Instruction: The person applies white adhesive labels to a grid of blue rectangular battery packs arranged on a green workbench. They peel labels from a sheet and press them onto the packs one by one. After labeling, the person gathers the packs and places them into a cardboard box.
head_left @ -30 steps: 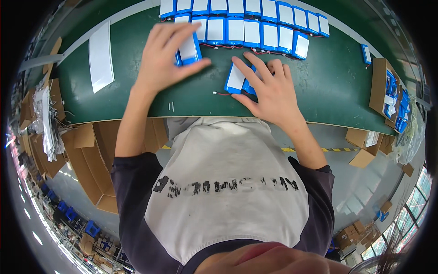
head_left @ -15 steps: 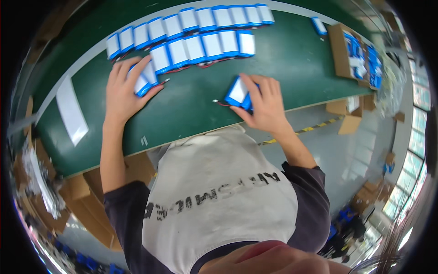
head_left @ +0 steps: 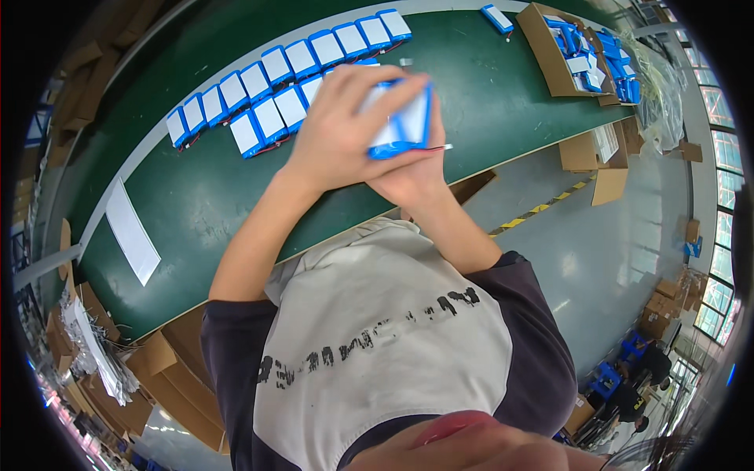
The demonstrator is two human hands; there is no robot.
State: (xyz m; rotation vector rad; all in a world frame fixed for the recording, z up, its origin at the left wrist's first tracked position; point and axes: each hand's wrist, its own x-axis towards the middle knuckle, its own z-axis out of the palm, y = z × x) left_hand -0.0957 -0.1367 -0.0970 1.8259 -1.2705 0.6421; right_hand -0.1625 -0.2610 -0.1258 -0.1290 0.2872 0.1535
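Note:
My two hands are together above the green table (head_left: 503,125), in front of the battery rows. Between them are blue-and-white battery packs (head_left: 408,129), blurred by motion, with a thin red lead and small white plug sticking out on the right. My left hand (head_left: 334,129) is closed around them from the left, its fingers across their white faces. From behind and below, my right hand (head_left: 412,177) grips the same packs; most of its fingers are hidden. Two rows of similar batteries (head_left: 255,82) lie beyond, the nearer row partly covered by my left hand.
One loose battery (head_left: 496,19) lies at the far edge. Open cardboard boxes of batteries (head_left: 542,59) stand at the far right, beside clear plastic wrap (head_left: 660,90). A white strip (head_left: 131,235) lies at the left. Below the table edge are an open carton (head_left: 177,377) and floor tape (head_left: 534,213).
My hands were apart, each on batteries at the table. Both have now come together, and the packs are held between them. The left-hand batteries left the end of the near row. The view has shifted.

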